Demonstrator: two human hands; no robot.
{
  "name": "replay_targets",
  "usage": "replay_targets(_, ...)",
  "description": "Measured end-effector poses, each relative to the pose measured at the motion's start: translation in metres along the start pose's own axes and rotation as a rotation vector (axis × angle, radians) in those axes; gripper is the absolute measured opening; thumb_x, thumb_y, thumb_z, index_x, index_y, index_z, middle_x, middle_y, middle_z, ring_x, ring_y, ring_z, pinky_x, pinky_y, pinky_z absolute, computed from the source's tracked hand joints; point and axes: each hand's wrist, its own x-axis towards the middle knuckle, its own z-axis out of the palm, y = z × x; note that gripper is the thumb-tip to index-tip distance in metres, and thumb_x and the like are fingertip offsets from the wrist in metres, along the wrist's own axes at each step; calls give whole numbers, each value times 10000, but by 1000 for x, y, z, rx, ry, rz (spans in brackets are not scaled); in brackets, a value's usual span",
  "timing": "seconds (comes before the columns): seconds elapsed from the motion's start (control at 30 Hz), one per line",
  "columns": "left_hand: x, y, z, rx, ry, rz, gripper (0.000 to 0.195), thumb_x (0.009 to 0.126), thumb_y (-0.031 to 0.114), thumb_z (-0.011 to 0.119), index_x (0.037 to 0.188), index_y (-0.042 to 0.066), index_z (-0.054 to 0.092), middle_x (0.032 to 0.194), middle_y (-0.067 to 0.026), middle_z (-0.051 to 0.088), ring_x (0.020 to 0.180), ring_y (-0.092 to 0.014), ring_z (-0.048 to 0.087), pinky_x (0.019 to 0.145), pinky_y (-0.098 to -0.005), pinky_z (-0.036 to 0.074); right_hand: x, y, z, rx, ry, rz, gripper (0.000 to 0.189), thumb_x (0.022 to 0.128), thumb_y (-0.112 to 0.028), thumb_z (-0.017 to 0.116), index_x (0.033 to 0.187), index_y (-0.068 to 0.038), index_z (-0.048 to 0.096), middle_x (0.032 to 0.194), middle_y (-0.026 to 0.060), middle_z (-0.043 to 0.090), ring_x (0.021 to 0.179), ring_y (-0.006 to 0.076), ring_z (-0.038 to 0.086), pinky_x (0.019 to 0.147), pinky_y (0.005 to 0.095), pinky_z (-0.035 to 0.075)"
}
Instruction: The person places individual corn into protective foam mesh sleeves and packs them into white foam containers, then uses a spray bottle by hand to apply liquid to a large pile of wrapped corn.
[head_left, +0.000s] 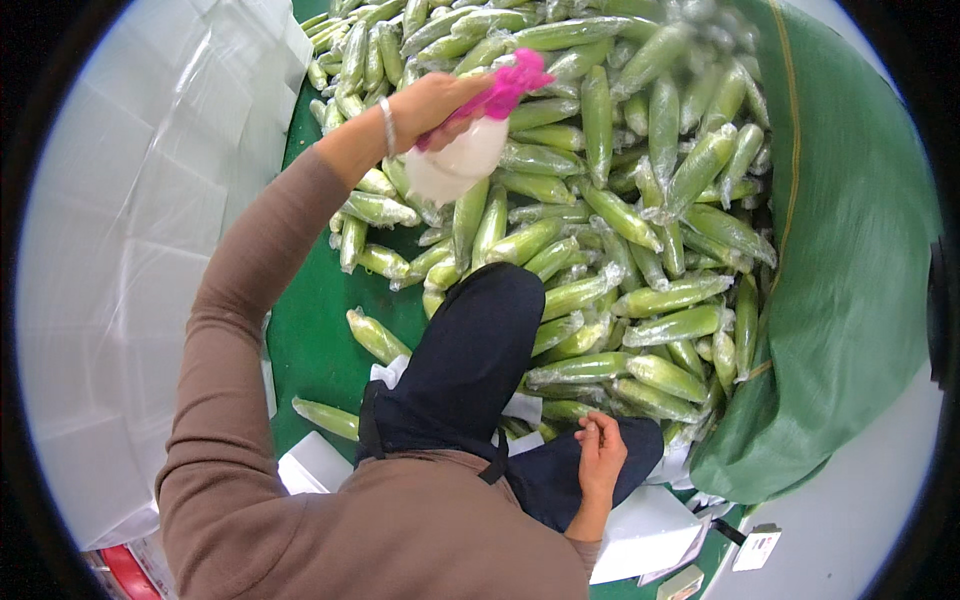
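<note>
Many green ears of corn in husks, wrapped in clear plastic film (679, 325), lie heaped before me. My left hand (442, 105), with a light band at the wrist, is held out over the heap. It grips a bright pink object (517, 81) together with a translucent white container (457, 161); the fingers partly hide both, and their exact kind is unclear. My right hand (602, 452) is over my right thigh, its fingers curled in and nothing visible in them.
Stacked white blocks under plastic film (150, 225) stand at the left. A green sheet (847, 247) borders the heap on the right. Single wrapped ears (326, 418) lie on the green floor (315, 330). A white box (649, 529) is beside my right forearm.
</note>
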Motion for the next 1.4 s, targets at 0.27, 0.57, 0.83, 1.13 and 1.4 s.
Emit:
replay_targets(0.27,-61,-65,20,137,-122,-323,505,904,477,390,578,99,467,402,20,373,290,-82,334,285,-244,238,-14,7,0,-8,-9,90,157,870,-50,477,984,4,570,845,99,641,675,134,609,619,253,486)
replay_targets(0.57,-151,-117,19,-130,-100,-719,382,913,409,430,716,86,484,465,29,381,331,-52,297,299,-203,220,20,-18,19,-55,-133,-74,160,874,-56,481,993,1,571,850,98,630,679,143,604,631,258,488)
replay_targets(0.83,-105,-135,-48,-102,271,-631,384,899,441,445,734,97,486,498,31,416,328,-58,317,305,-208,234,7,-11,4,-11,-62,11,160,870,-46,482,994,0,571,855,103,633,676,141,601,627,258,489)
replay_targets(1.13,-92,-108,21,150,465,66,414,900,400,471,707,45,561,503,8,465,431,-72,402,396,-251,316,101,-150,50,64,-83,-374,363,811,-86,603,1145,-4,488,1088,134,528,841,168,579,682,264,496)
replay_targets(1.4,-72,-41,127,-224,345,275,317,905,305,487,765,26,539,544,-77,494,481,-173,487,463,-316,391,172,-308,82,-443,8,-935,178,738,-178,660,771,-49,542,757,97,529,663,287,561,590,375,458)
